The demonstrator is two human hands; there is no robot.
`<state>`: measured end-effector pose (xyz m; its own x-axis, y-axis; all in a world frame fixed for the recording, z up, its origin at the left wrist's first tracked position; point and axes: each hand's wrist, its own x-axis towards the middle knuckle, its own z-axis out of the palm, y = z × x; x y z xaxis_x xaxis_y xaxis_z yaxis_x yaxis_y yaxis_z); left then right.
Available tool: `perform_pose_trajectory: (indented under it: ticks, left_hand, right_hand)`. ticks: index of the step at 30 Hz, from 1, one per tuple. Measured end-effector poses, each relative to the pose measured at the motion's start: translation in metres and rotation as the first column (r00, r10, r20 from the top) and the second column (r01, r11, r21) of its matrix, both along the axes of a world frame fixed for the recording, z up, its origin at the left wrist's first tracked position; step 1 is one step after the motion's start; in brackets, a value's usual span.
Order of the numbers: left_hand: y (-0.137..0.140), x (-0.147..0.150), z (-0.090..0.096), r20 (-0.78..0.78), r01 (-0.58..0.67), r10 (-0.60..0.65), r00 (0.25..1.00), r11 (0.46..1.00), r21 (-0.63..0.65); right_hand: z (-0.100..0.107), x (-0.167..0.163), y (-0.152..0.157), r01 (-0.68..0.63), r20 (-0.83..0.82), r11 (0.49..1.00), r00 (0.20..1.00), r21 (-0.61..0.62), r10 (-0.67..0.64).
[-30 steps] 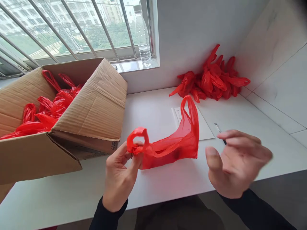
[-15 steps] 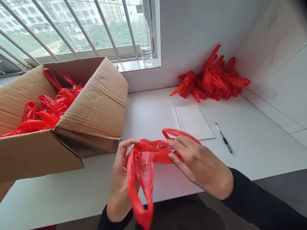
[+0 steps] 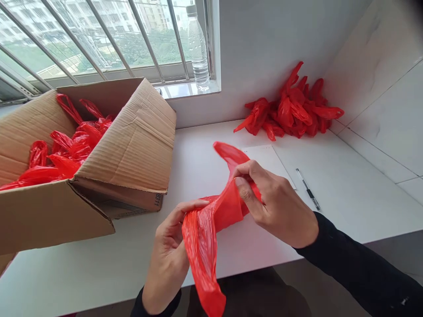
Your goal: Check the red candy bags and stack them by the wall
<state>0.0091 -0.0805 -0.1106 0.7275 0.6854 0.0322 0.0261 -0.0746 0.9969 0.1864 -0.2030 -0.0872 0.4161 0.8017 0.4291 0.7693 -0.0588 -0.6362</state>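
A red plastic bag (image 3: 228, 209) is stretched between my two hands above the front of the white table. My left hand (image 3: 173, 251) grips it at the left, its fingers partly hidden behind the plastic. One handle loop hangs down past the table edge. My right hand (image 3: 276, 202) pinches the bag's right side between thumb and fingers, and the other handle sticks up beyond it. Partly covered by the bag and right hand, a white notebook (image 3: 267, 154) lies on the table.
At the left stands an open cardboard box (image 3: 128, 141) with crumpled red bags (image 3: 79, 141) inside. A red bag pile (image 3: 294, 110) sits against the back wall. A pen (image 3: 308, 189) lies at the right; a water bottle (image 3: 198, 53) stands on the windowsill.
My right hand has closed into a pinch on the bag and pulled its edge up. The far handle has swung upward over the notebook; the near one hangs slightly further right.
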Motion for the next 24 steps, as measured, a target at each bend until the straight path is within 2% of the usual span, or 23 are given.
perform_pose_trajectory:
  ticks: [3,6,8,11,13,14,16,19,22,24]
  left_hand:
    - [0.0,-0.001,-0.009,0.045,-0.059,0.06,0.997,0.998,-0.025]
    - [-0.003,0.002,-0.015,0.091,-0.124,0.131,0.987,0.99,-0.073]
    - [-0.006,0.004,-0.015,0.09,-0.133,0.147,0.985,0.98,-0.148]
    - [-0.011,0.004,-0.015,0.108,-0.081,0.109,0.988,0.968,-0.237]
    - [-0.012,0.004,-0.015,0.14,-0.038,0.081,0.987,0.957,-0.288]
    - [-0.012,0.004,-0.014,0.159,-0.021,0.075,0.984,0.948,-0.319]
    - [-0.008,0.008,-0.013,0.193,-0.008,0.088,0.977,0.924,-0.381]
    - [0.001,0.026,-0.004,0.22,-0.007,0.123,0.968,0.886,-0.463]
    - [0.008,0.045,0.007,0.212,-0.072,0.177,0.961,0.9,-0.429]
    - [0.006,0.048,0.011,0.239,-0.149,0.229,0.944,0.939,-0.31]
  right_hand:
    - [0.006,-0.005,-0.008,-0.124,-0.02,0.992,0.992,-0.021,0.124]
    - [0.003,-0.008,-0.014,-0.256,-0.085,0.951,0.966,-0.171,0.245]
    - [-0.007,-0.007,-0.015,-0.213,-0.036,0.932,0.977,-0.294,0.212]
    - [-0.025,-0.002,-0.01,-0.09,0.133,0.889,0.977,-0.449,0.166]
    - [-0.031,0.002,-0.005,-0.046,0.172,0.859,0.973,-0.51,0.155]
    - [-0.032,0.005,-0.002,-0.028,0.159,0.86,0.979,-0.509,0.126]
    - [-0.026,0.009,0.005,0.017,0.097,0.906,0.995,-0.423,0.026]
    - [-0.012,0.011,0.015,0.096,0.0,0.988,0.995,-0.12,-0.097]
    - [-0.001,0.008,0.019,0.125,-0.006,0.983,0.992,0.133,-0.125]
    - [0.0,0.001,0.012,0.129,-0.001,0.975,0.991,0.179,-0.131]
